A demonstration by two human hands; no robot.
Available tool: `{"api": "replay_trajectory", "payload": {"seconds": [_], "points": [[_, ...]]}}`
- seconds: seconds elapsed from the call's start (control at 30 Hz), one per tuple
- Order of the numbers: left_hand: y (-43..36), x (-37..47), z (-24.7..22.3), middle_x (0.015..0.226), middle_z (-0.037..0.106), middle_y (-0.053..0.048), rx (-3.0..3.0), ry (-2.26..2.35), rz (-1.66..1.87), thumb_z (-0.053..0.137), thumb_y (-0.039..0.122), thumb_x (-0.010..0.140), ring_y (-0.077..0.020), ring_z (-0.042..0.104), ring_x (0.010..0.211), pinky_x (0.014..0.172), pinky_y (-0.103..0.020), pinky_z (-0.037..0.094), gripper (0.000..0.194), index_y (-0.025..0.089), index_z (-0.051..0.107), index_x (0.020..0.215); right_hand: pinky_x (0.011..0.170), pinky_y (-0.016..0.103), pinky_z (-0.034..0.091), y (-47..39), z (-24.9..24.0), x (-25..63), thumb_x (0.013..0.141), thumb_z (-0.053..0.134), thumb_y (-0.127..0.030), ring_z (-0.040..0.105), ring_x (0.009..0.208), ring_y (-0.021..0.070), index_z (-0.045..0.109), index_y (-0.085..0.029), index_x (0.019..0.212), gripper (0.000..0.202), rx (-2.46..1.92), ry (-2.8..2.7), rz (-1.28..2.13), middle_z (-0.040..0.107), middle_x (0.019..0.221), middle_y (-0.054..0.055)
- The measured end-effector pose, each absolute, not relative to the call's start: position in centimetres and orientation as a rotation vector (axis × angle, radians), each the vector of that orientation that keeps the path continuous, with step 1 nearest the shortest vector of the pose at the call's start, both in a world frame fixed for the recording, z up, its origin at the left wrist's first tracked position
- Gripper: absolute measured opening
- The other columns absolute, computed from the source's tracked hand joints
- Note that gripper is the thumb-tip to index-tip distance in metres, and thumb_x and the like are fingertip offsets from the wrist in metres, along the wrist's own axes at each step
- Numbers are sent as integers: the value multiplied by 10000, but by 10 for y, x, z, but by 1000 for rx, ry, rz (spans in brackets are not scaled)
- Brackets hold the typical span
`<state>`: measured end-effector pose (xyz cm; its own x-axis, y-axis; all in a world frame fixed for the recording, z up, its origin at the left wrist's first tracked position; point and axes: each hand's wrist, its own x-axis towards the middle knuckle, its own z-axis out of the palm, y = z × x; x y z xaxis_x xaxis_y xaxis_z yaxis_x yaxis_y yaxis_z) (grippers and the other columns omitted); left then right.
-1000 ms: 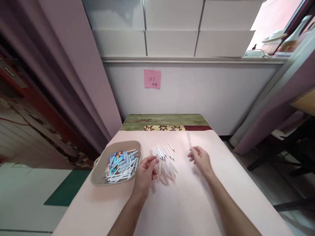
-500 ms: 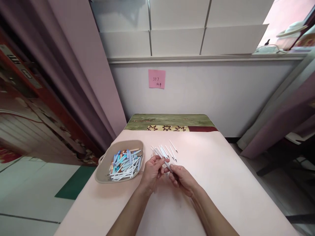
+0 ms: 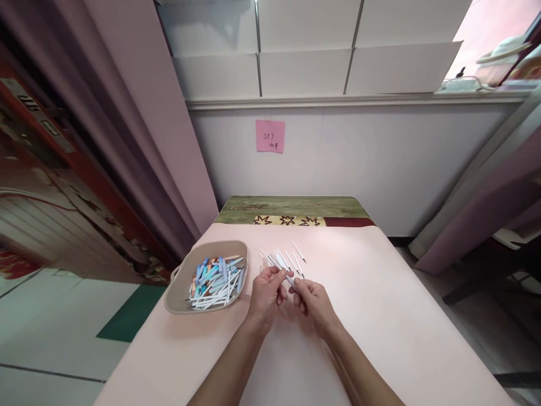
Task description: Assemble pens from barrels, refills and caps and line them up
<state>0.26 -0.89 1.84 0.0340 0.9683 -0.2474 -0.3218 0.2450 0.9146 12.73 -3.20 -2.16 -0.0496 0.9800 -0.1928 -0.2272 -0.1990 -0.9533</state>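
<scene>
Over the middle of the table, my left hand (image 3: 267, 293) and my right hand (image 3: 315, 301) almost meet. Both are closed on a slim pale pen (image 3: 291, 281) that slants between their fingertips; the fingers cover much of it. Just beyond them lie several thin white pen refills (image 3: 298, 259) with dark tips, spread on the table. To the left of my hands stands a beige basket (image 3: 175, 299). It holds blue, turquoise and orange-brown pen parts (image 3: 211, 270) and a heap of white refills (image 3: 215, 299).
A pale pink cover (image 3: 380, 316) lies over the table (image 3: 291, 203), whose patterned far end shows. Behind it rises a white wall with a pink note (image 3: 270, 136). Curtains hang on the left (image 3: 139, 113) and right (image 3: 477, 214).
The pen has shifted a little and now shows less between my fingers. Both hands stay closed at about the same spot. The basket and loose refills have not moved.
</scene>
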Motion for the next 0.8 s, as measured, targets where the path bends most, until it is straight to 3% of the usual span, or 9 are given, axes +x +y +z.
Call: {"api": "replay_trajectory", "payload": {"seconds": [0.1,0.17,0.27,0.37,0.43,0.6,0.73,0.8], "points": [[-9,2,21,676,688,-22,777,1078,1177,725,382,695,-13,375,327,315,-159,228,321,132,567,818,445,171,344,-32,-20,128,615,799,-510,455,488,62,558,-187,856,469,-1101,-914,1411,562,634,-55],[-9,3,23,735,706,-37,777,1072,1182,731,374,686,-12,385,331,314,-161,236,322,136,556,814,395,173,284,-33,-19,127,698,689,-608,408,427,57,566,-183,879,478,-1149,-898,1511,547,596,-54],[-9,4,23,814,721,-57,776,1082,1182,747,362,662,-17,414,348,317,-165,252,330,140,546,800,354,189,193,-33,-20,126,798,464,-715,313,351,53,579,-154,748,576,-1219,-903,1602,461,461,-53],[-9,4,22,779,715,-45,746,1093,1214,752,370,653,-14,401,351,321,-162,242,341,140,551,803,403,178,286,-33,-19,126,678,708,-598,388,430,55,550,-174,768,461,-1134,-905,1459,510,551,-59],[-9,3,21,752,709,-36,743,1087,1246,754,382,648,-13,395,351,325,-161,241,348,140,558,801,433,177,332,-34,-19,126,605,794,-528,437,479,61,536,-196,851,487,-1102,-887,1422,563,656,-56],[-9,4,19,727,704,-41,752,1107,1215,763,383,634,-22,411,354,329,-167,248,354,134,571,796,354,187,196,-34,-20,127,791,501,-693,345,359,52,576,-154,780,544,-1199,-899,1588,493,503,-48],[-8,3,18,703,696,-38,739,1083,1251,749,382,660,-14,390,351,335,-159,245,355,126,570,829,436,173,340,-35,-18,128,625,790,-513,435,472,57,537,-192,827,457,-1078,-902,1436,525,608,-73],[-8,2,17,737,705,-47,744,1068,1263,744,381,671,-11,399,355,341,-156,255,352,130,559,833,430,177,348,-35,-17,127,652,759,-547,456,470,62,542,-200,880,468,-1077,-896,1498,549,640,-67]]}}
